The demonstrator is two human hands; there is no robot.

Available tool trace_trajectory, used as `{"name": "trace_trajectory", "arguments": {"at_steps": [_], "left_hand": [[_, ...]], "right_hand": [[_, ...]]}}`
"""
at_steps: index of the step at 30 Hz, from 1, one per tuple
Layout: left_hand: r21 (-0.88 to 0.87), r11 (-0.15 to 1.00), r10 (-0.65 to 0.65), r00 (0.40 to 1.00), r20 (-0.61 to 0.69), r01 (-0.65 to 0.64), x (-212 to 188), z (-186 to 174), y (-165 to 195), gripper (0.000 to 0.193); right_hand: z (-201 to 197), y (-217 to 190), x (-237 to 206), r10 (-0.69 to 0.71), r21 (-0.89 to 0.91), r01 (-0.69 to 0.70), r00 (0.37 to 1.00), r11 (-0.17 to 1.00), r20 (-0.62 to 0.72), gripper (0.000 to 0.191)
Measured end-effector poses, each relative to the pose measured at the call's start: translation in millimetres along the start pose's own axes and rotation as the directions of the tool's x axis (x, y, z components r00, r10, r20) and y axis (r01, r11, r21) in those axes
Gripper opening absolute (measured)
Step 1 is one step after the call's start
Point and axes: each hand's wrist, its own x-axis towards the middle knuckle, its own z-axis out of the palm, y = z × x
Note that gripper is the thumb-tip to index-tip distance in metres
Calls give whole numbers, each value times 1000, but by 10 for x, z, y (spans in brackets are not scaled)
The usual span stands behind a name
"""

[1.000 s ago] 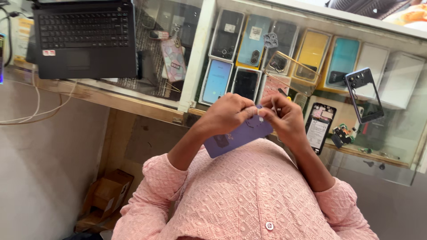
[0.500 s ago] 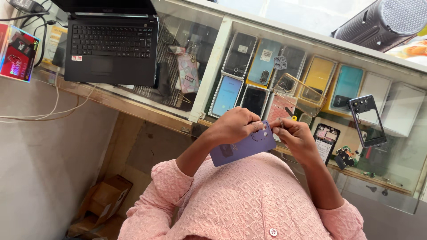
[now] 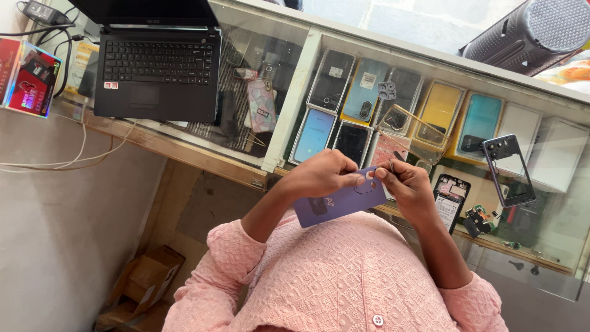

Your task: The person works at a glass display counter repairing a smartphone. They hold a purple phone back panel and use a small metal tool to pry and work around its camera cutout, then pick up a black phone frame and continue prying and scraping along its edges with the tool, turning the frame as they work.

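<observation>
The person in a pink knitted top [image 3: 344, 289] held a purple phone back cover [image 3: 337, 201] just above the chest. The left hand [image 3: 322, 175] was clamped on its upper edge, while the right hand [image 3: 409, 184] pinched a thin metal tool [image 3: 391, 165] at the cover's camera cutout. Beyond stood the glass desk [image 3: 295, 110], with phone cases [image 3: 375, 92] displayed inside. An open black laptop [image 3: 157, 71] sat farther off on the desk's top.

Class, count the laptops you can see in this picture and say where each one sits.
1: an open black laptop on the glass counter, upper left. Others may lie outside the view.
</observation>
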Motion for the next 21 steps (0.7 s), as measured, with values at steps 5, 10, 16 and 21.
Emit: {"name": "trace_trajectory", "arguments": {"at_steps": [5,10,16,21], "left_hand": [[-19,999,46,993,-107,-49,-22,-10,-32,28],[-217,976,-46,961,-271,-15,77,67,-65,26],[-227,963,51,926,-373,-144,105,236,-92,28],[-249,960,35,932,-362,-133,102,230,-104,30]], "right_hand": [[-8,-47,-10,78,51,-74,993,996,-88,28],[54,-69,-41,-24,1,24,996,1000,-83,29],[104,-67,-28,20,111,3,977,994,-212,19],[93,-50,-16,19,144,11,978,989,-209,17]]}}
